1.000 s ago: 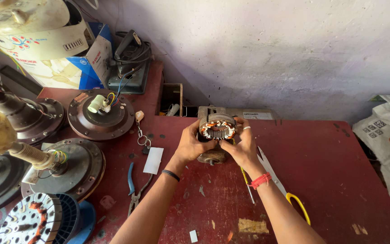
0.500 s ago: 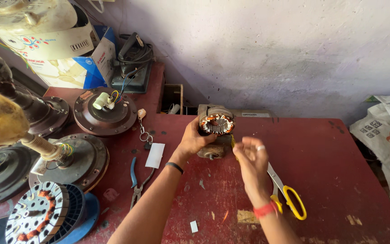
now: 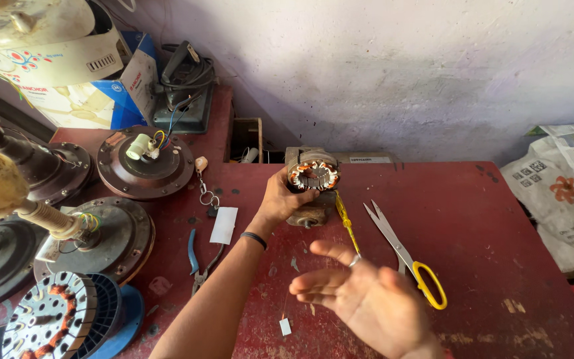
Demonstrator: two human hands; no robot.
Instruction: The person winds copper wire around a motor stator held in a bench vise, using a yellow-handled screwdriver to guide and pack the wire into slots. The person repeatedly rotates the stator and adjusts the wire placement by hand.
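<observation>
The left hand point(image 3: 282, 199) has its fingers clamped on a small motor stator point(image 3: 313, 175) with copper windings, which sits at the back of the red bench point(image 3: 499, 219) on top of a grey metal block point(image 3: 308, 214), close to the wall. The right hand point(image 3: 360, 296) is free of everything — it hangs above the bench nearer the camera, palm turned up and fingers apart, a ring on one finger, holding nothing. Between the two hands a yellow-handled screwdriver point(image 3: 345, 223) lies on the bench just beside the block, and to its right lie scissors point(image 3: 403, 256) with yellow handles, blades pointing toward the wall. Left of the left forearm are a white slip of paper point(image 3: 224, 225), a set of keys point(image 3: 204, 193) and blue-handled pliers point(image 3: 197, 259). Further left the bench is crowded with ceiling fan motor housings point(image 3: 144, 159) — dark, round and with coloured wires showing — and a wound fan stator point(image 3: 51, 319) resting on a blue disc. A cardboard box point(image 3: 101, 86) stands in the back left corner, and crumpled newspaper point(image 3: 566, 193) lies off the right edge.
</observation>
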